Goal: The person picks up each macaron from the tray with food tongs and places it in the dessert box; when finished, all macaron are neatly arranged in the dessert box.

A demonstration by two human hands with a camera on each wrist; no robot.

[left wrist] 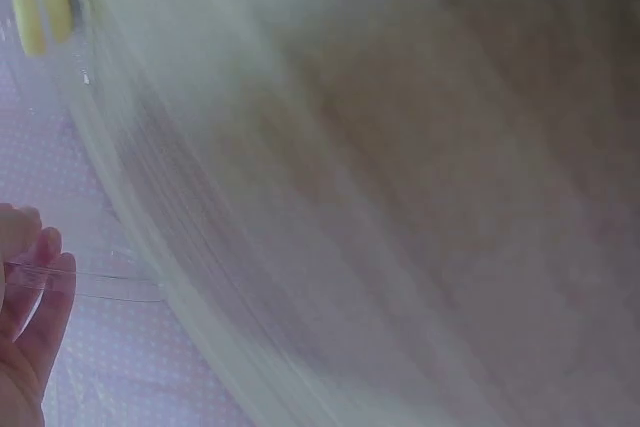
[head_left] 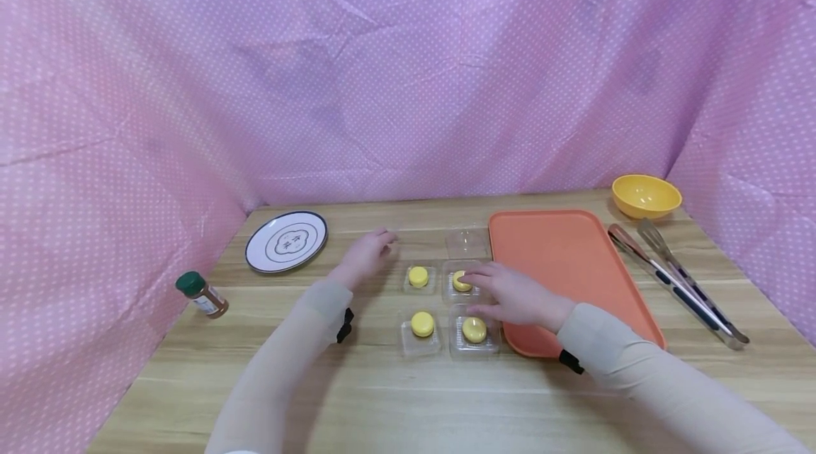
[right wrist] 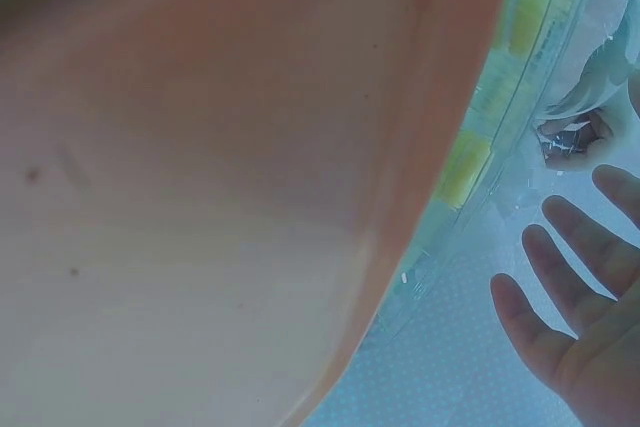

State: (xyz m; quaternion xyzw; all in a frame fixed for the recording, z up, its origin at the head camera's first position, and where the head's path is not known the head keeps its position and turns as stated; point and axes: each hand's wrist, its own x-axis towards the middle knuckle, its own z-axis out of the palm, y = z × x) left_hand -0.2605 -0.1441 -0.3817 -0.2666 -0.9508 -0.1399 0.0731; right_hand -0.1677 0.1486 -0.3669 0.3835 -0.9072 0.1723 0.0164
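Several clear plastic boxes, each with a yellow macaron, stand grouped mid-table: front left point(head_left: 422, 324), front right point(head_left: 474, 330), back left point(head_left: 418, 277), back right point(head_left: 462, 281). To their left, my left hand point(head_left: 365, 256) pinches a transparent plastic lid point(left wrist: 120, 287) by its edge; the left wrist view shows it between thumb and fingers. My right hand point(head_left: 513, 294) reaches over the right-hand boxes, partly covering the back right macaron. Its fingers point(right wrist: 565, 277) are spread and hold nothing. Another clear lid point(head_left: 467, 243) lies behind the boxes, against the tray.
An orange tray point(head_left: 554, 248) lies right of the boxes, under my right wrist. Beyond it are tongs point(head_left: 676, 287), a spatula point(head_left: 663, 248) and a yellow bowl point(head_left: 647, 197). At left stand a white plate point(head_left: 287, 241) and a green-capped spice jar point(head_left: 201, 294).
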